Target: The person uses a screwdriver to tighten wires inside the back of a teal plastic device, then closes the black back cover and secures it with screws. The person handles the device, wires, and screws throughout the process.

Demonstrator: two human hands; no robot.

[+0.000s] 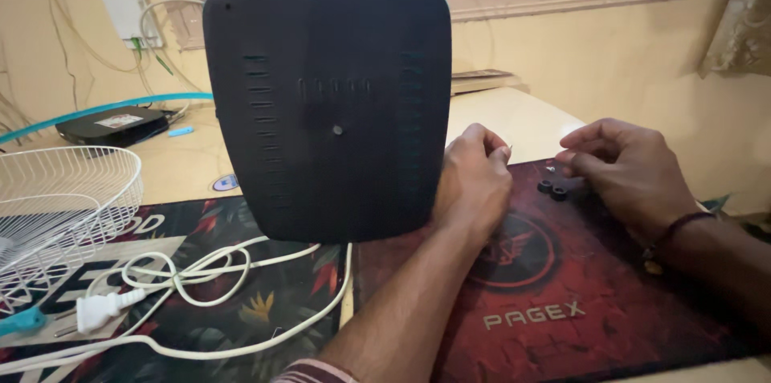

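Left hand (475, 178) pinches a tiny screw (509, 148), right hand's (622, 166) fingers curl empty over the washers (552, 188) at its 7 o'clock.

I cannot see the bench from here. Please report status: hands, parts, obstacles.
Left hand pinches a small screw beside the black housing. Right hand fingers over two black washers. White cord lies left, apart.
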